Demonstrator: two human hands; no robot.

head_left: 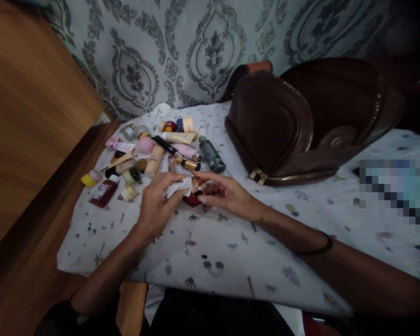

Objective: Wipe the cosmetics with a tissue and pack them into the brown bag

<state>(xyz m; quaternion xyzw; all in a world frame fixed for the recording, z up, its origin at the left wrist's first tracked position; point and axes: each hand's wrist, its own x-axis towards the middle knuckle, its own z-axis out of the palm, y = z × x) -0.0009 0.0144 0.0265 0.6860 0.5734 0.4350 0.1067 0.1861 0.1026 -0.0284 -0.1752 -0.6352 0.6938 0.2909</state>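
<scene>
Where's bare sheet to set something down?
The sheet is bare between left forearm and right forearm, nearest the body. Another patch lies between right forearm and brown bag. It's crowded beyond the left hand, left of the green bottle, with cosmetics.

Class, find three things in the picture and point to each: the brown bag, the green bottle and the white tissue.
Brown bag (262, 119): head view, on its left side panel.
Green bottle (212, 155): head view, on the middle of its body.
White tissue (178, 186): head view, on its crumpled middle, between the hands.
</scene>
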